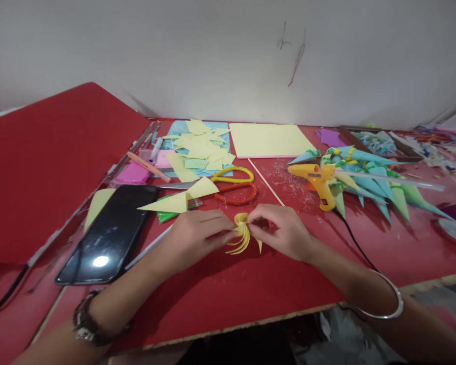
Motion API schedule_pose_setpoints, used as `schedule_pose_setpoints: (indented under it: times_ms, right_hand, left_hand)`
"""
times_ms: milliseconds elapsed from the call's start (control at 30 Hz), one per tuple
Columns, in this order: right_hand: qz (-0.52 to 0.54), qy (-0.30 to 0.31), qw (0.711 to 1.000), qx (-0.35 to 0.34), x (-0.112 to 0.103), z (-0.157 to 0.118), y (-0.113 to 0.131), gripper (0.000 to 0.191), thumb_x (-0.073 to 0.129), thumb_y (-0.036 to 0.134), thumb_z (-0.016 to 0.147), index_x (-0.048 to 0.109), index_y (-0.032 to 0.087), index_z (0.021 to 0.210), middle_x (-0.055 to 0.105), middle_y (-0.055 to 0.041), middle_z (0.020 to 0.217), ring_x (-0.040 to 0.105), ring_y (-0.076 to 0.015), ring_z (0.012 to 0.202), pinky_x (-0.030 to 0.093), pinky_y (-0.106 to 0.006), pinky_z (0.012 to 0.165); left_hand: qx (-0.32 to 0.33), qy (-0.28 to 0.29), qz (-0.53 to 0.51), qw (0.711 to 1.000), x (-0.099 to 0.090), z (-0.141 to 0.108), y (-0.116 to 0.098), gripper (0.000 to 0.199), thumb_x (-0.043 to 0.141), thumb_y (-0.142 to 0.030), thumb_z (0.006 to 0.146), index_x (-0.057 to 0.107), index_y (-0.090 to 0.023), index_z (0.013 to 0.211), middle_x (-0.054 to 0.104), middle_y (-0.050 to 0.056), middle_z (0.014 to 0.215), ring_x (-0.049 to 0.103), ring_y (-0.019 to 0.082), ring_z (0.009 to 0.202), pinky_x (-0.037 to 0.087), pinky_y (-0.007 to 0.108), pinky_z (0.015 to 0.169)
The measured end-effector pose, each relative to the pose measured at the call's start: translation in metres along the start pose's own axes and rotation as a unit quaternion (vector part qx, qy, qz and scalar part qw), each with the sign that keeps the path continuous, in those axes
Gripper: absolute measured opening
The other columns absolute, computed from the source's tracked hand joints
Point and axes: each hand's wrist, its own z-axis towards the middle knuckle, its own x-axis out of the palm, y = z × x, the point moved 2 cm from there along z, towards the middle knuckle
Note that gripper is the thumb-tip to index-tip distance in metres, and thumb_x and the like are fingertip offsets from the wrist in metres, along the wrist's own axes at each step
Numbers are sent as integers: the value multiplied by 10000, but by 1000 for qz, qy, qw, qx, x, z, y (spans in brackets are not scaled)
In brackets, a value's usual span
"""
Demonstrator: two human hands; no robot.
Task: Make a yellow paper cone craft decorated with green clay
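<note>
Between both hands is a small yellow paper piece (243, 237) cut into curled, petal-like strips. My left hand (199, 230) pinches it from the left, and my right hand (283, 230) pinches its right side near the top. A pointed bit of yellow paper hangs below the right fingers. Just beyond lie scissors (233, 178) with one yellow and one red handle loop. Pale yellow paper cones (169, 203) rest across their blades, near a green packet (166, 216).
A black phone (106, 238) lies left. Cut yellow slips (203, 147) and a yellow paper stack (271, 139) are at the back. Right, a yellow glue gun (321, 182) with a trailing cord rests against blue and green paper cones (376, 177). A red board (61, 167) stands far left.
</note>
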Motion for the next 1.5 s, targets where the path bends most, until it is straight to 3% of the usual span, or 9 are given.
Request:
schedule_pose_setpoints:
  times_ms: [200,533,800,967,1500]
  right_hand:
    - [-5,34,999,-18,1,1,-1,85,490,134,767,532,150,696,505,23,599,434,-67,536,348,-170,524]
    - [9,57,998,-2,3,0,-2,120,468,142,784,518,154,676,484,25,589,418,-70,534,331,-170,528]
    - [-24,73,997,-18,4,0,-4,138,445,160,816,521,157,701,491,15,612,422,-80,551,333,-179,551]
    - [-91,125,987,-34,9,0,-9,150,434,175,830,546,157,730,528,-9,663,464,-105,610,349,-202,579]
    - [-122,144,979,-81,10,-1,-9,168,418,189,862,579,159,827,590,-22,729,502,-119,666,363,-212,605]
  left_hand:
    - [-44,-15,-49,998,-4,4,-2,86,535,-187,797,557,-156,720,575,-18,647,503,73,590,384,153,560]
    - [-62,111,-7,992,3,3,-1,295,429,-269,850,456,-156,579,403,-55,529,372,66,475,259,188,471]
    - [-50,157,15,986,6,-1,5,255,394,-281,876,499,-163,676,459,-37,602,425,81,531,271,200,507]
    - [-41,188,40,980,8,-2,6,217,410,-259,871,534,-169,717,507,-25,646,466,95,565,275,213,513]
    - [-21,179,50,982,9,0,7,223,427,-238,861,534,-165,680,519,-22,632,459,98,548,271,216,501]
